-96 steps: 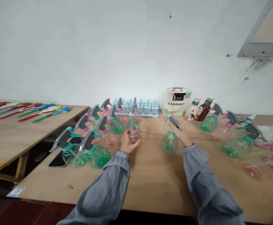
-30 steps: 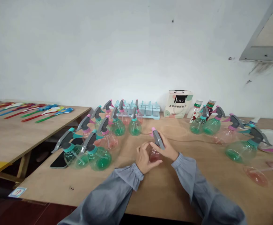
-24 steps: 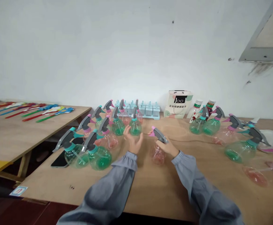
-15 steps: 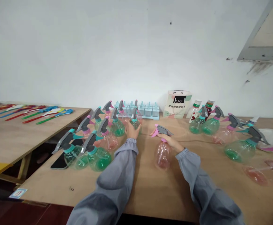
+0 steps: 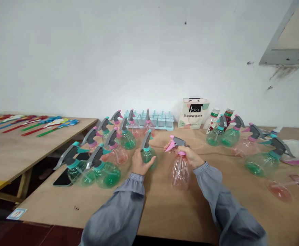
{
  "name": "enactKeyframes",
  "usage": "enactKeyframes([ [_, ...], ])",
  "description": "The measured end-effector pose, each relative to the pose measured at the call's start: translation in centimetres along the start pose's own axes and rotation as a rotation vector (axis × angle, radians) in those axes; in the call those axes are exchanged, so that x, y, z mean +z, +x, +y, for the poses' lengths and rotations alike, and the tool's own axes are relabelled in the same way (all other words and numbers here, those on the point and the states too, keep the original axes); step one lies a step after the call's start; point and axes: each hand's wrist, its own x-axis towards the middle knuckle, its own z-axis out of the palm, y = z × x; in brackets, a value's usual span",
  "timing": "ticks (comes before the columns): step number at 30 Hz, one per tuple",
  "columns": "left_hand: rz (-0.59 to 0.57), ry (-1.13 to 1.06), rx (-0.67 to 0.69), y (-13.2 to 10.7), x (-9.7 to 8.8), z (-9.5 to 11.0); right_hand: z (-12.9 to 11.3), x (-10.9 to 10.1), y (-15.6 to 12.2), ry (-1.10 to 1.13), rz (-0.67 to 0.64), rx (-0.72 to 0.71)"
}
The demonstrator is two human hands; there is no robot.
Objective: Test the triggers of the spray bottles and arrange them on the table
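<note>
My left hand (image 5: 140,162) is wrapped round the body of a green spray bottle (image 5: 149,155) with a grey and teal trigger head, thumb on its near side. Just to the right, my right hand (image 5: 190,155) grips the neck and trigger head of a pink spray bottle (image 5: 179,172); some of its fingers are hidden behind the head. Both bottles are upright. Left of my left hand, green and pink spray bottles stand in a group, among them a green spray bottle (image 5: 109,173) at the front.
More spray bottles (image 5: 263,162) stand at the right. Along the wall are a light-blue popsicle mold (image 5: 162,123), a printed paper bag (image 5: 192,116) and two capped bottles (image 5: 213,121). A phone (image 5: 63,177) lies at left. Colourful long-handled hand-shaped items (image 5: 46,124) cover part of another table (image 5: 8,153).
My left hand has drawn the green spray bottle nearer, away from the back row. My right hand stays on the pink spray bottle, which has shifted slightly.
</note>
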Motion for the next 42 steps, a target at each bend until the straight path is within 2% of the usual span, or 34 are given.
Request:
enactKeyframes([
  [5,-0.014,0.028,0.019,0.1,-0.1,0.1,0.5,0.3,0.0,0.062,0.145,0.055],
  [11,-0.028,0.012,0.020,0.0,-0.2,0.4,0.9,0.2,0.5,0.103,0.021,0.008],
  [14,-0.035,0.005,0.018,0.1,-0.3,0.4,0.5,0.5,0.4,0.063,0.016,-0.025],
  [23,-0.035,0.023,0.028,0.2,-0.3,0.3,0.2,1.1,0.1,-0.071,0.028,0.002],
  [27,-0.033,0.019,0.030,0.1,-0.3,0.3,-0.1,1.3,0.2,-0.080,0.014,-0.041],
  [33,-0.038,0.017,0.017,0.0,-0.2,0.3,-0.2,1.8,-0.1,0.029,0.127,0.089],
  [42,-0.062,0.028,-0.008,0.1,-0.4,0.5,-0.4,1.4,-0.3,-0.049,0.009,-0.040],
])
